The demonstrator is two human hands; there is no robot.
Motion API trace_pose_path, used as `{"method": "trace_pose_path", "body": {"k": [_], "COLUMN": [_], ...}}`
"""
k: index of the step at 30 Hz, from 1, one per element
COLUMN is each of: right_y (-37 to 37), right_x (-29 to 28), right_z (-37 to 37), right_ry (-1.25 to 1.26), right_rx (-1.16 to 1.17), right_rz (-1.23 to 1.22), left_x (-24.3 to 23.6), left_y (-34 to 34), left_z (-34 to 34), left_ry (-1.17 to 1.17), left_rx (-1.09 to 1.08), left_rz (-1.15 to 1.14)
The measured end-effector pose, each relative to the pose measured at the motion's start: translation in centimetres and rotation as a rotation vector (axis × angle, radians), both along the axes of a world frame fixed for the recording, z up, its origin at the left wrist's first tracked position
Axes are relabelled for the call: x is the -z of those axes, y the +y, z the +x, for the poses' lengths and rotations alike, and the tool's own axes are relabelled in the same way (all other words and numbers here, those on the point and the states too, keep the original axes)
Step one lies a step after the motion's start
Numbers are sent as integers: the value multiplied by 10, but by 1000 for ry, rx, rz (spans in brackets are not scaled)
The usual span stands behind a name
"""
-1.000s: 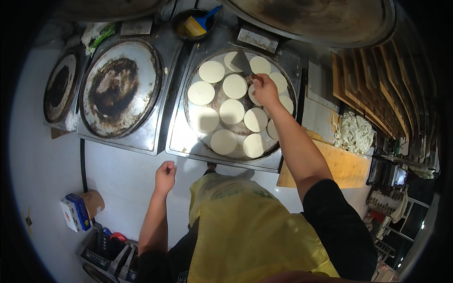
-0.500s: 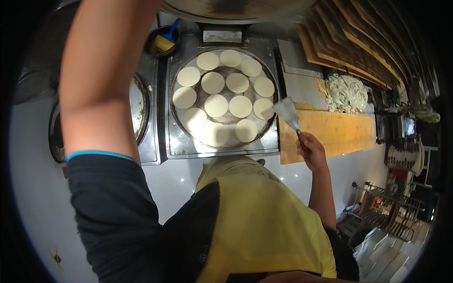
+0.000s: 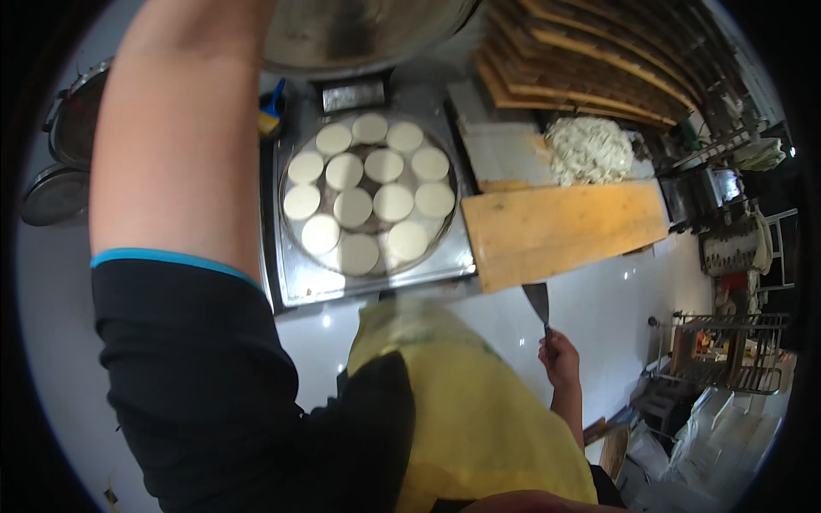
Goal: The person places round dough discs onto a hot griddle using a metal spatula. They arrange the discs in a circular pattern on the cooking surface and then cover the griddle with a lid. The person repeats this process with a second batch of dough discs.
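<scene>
My right hand [image 3: 560,357] is closed round the handle of a metal spatula [image 3: 537,299], held low over the floor beside my yellow apron [image 3: 462,402]. My left forearm [image 3: 175,145] reaches up past the top edge, and that hand is out of sight. Ahead of me, several flat pale dough discs [image 3: 344,171] lie spread on the round griddle [image 3: 376,231] in a metal housing [image 3: 299,282]. A large round metal plate [image 3: 359,34] is raised above its back. A small dark bowl with a blue brush [image 3: 272,111] is partly hidden by the left arm.
Right of the griddle are a yellow wooden board [image 3: 564,227] and a heap of white dough strips [image 3: 588,150], with stacked wooden boards [image 3: 581,60] behind. A metal rack [image 3: 727,350] stands at the far right, and round pans [image 3: 53,198] sit at the far left.
My left arm has risen across the left of the view. My right hand has moved from over the griddle down and rightward with the spatula. The view has shifted.
</scene>
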State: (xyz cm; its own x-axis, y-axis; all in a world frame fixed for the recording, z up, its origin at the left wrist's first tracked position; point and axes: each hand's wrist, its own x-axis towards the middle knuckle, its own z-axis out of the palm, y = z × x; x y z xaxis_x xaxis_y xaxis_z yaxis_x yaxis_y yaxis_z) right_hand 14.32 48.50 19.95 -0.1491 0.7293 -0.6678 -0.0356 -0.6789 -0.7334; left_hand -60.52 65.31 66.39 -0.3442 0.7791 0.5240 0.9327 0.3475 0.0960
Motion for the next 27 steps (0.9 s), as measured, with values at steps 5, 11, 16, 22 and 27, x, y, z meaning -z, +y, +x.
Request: {"method": "trace_pose_path", "body": {"k": [5,11,16,22,27], "right_y": [9,5,-36,-65,-47], "right_x": [-16,-21,-22,11,18], "right_z": [18,29,39,36,18], "right_ry": [19,112,133,156,95], "right_rx": [-24,-2,100,254,275], "right_rz": [47,103,67,-94,-125], "left_x": [20,16,13,21,57], "left_y": [-4,34,60,30,-61], "left_z": [23,-51,-58,-33,54], "left_ry": [102,291,271,626,336], "left_rx": [-138,-143,-153,-64,107], "left_rz": [-22,89,69,-105,-137]}}
